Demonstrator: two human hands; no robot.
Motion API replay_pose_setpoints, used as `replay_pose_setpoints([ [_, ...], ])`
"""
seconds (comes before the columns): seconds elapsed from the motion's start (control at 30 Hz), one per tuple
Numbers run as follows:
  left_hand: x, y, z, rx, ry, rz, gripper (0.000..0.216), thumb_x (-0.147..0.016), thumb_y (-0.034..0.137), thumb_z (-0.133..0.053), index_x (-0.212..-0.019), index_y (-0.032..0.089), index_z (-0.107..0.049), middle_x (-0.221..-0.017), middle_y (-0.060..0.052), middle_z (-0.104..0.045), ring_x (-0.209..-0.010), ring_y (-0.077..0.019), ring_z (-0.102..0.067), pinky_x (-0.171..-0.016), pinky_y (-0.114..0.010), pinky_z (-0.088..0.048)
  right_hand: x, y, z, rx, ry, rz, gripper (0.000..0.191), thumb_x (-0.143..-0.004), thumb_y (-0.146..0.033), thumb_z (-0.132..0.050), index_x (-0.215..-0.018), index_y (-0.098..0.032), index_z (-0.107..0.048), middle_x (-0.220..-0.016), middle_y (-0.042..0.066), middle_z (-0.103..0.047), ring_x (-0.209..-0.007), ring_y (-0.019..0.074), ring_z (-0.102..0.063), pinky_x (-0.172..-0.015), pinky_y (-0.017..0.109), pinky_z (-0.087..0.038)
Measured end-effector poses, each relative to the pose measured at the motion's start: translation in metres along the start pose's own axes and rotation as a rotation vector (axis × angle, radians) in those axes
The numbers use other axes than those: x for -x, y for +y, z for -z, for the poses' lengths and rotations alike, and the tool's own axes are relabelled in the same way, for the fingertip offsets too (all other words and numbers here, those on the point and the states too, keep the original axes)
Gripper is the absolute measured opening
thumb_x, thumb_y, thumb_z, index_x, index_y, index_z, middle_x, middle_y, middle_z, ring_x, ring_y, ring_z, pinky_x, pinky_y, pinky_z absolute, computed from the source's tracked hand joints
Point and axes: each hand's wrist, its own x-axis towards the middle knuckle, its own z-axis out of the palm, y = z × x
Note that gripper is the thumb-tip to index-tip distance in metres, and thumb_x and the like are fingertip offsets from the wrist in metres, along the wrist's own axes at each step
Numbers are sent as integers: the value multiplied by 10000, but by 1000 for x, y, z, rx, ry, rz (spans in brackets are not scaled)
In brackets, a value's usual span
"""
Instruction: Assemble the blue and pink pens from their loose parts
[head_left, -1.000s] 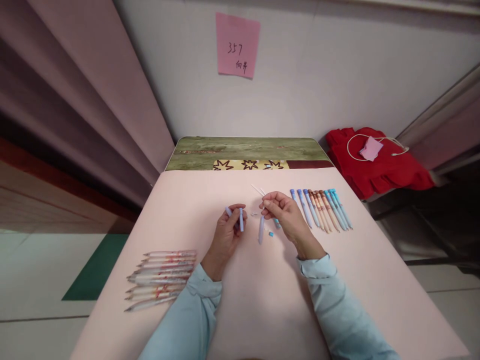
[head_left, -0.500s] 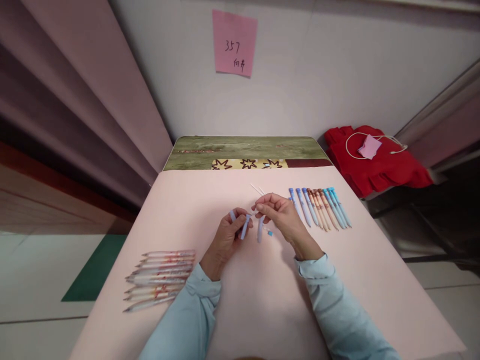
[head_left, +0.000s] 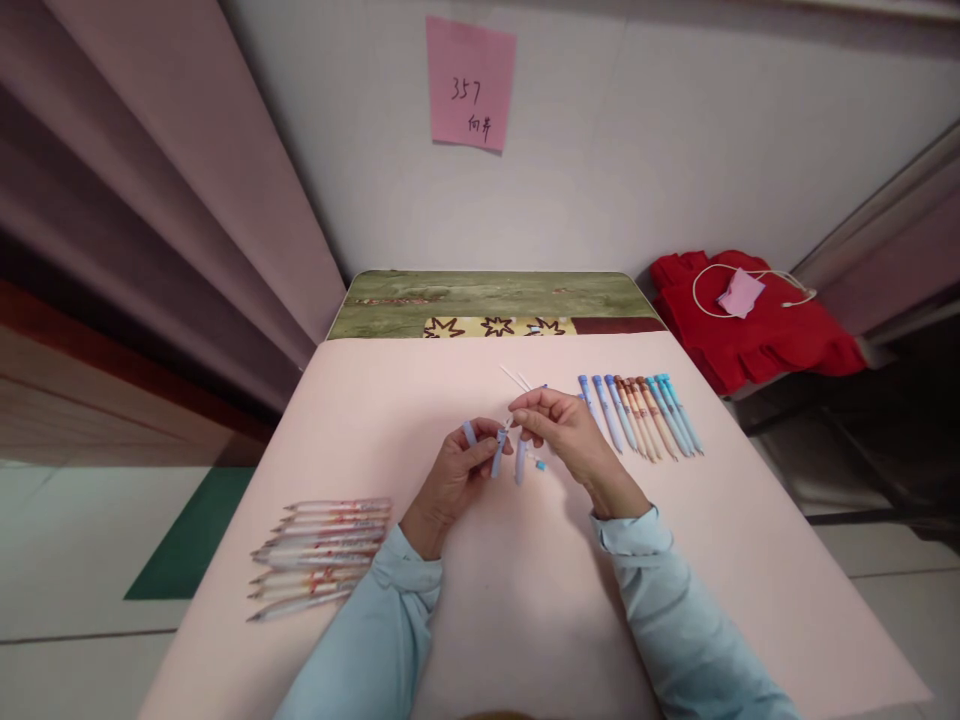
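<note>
My left hand (head_left: 452, 478) is closed around a light blue pen barrel (head_left: 498, 455), which stands slightly tilted between thumb and fingers. A second light blue pen part (head_left: 470, 433) sticks out behind that thumb. Close to the barrel's upper end, my right hand (head_left: 564, 430) pinches a small whitish piece (head_left: 508, 422), too small to make out fully. Below the right fingers is another pale blue barrel (head_left: 520, 462); whether they hold it or it rests on the table I cannot tell. A small bright blue piece (head_left: 541, 465) lies beside it.
Thin white sticks (head_left: 514, 378) lie beyond my right hand. To the right is a row of blue, brown and turquoise pens (head_left: 641, 418). Several pale printed pens (head_left: 326, 545) lie at the left. Pink paper covers the table (head_left: 517, 620); a red cloth (head_left: 750, 340) sits past its right edge.
My left hand has turned the pen barrel more upright and shifted it slightly right, towards the right fingers. More of the whitish piece shows at its upper end.
</note>
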Motion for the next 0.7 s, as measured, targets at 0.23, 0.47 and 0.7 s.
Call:
replay_pose_setpoints([
  [0.23,2,1,0,12,-5,26,229,-670,226,-808,-864,136,-724,-729,-37,-682,-491,-52,-449,-477,-192,-310,1,-1,1,38,-8,8,273,-742,-445,-762,-857,-201,-720,-682,6,-671,-570,114,-561,-521,236,-435],
  [0.47,2,1,-2,6,9,35,229,-667,239,-808,-858,137,-733,-693,-35,-671,-508,-71,-475,-485,-206,-309,0,-2,2,26,19,3,234,-741,-405,-767,-853,-202,-733,-696,5,-674,-580,109,-565,-535,233,-431],
  [0.7,2,-1,0,18,-31,25,224,-694,251,-800,-873,139,-724,-698,-33,-665,-537,-83,-501,-514,-208,-339,2,-2,1,56,-15,13,233,-742,-410,-763,-850,-204,-743,-710,4,-681,-568,106,-544,-532,241,-437],
])
